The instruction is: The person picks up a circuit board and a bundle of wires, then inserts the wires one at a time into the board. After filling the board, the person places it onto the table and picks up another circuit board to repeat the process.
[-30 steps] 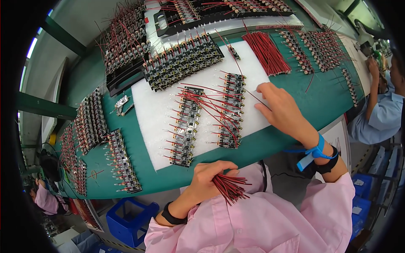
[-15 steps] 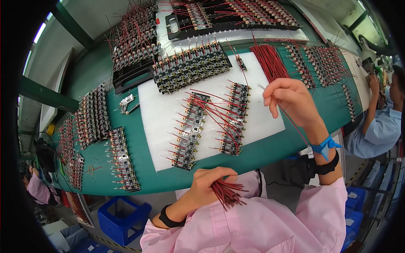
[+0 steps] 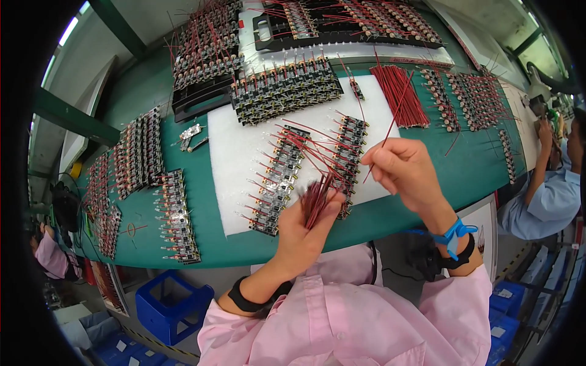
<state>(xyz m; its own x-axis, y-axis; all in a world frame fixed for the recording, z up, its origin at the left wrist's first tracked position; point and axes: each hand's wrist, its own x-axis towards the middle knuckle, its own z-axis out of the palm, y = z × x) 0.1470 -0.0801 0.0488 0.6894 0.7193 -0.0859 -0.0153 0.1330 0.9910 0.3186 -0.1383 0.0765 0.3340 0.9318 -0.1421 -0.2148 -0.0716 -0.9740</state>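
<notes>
My left hand [image 3: 300, 235] is closed round a bundle of dark red wires [image 3: 316, 200], their ends fanning up between thumb and fingers. To its right, my right hand [image 3: 408, 174] pinches a single red wire [image 3: 389, 131] that slants upward from the fingertips. Under and behind the hands lies a white foam sheet [image 3: 235, 201] bearing two slanting strips of small circuit boards. The left strip [image 3: 278, 180] is partly covered by my left hand; red wires cross from it towards the right strip [image 3: 351, 143]. A loose small board [image 3: 355, 88] with red leads lies farther back on the foam.
A pile of red wires [image 3: 403, 100] lies at the foam's right edge. Stacked board strips [image 3: 287, 91] stand at its back, with more strips [image 3: 177, 216] on the green mat [image 3: 226, 250] at left. Black trays [image 3: 201, 104] are behind. Another person [image 3: 543, 189] is at far right.
My left hand has risen from near my chest to over the foam, carrying the wire bundle. My right hand has come down and inward; the wire in it now points upward.
</notes>
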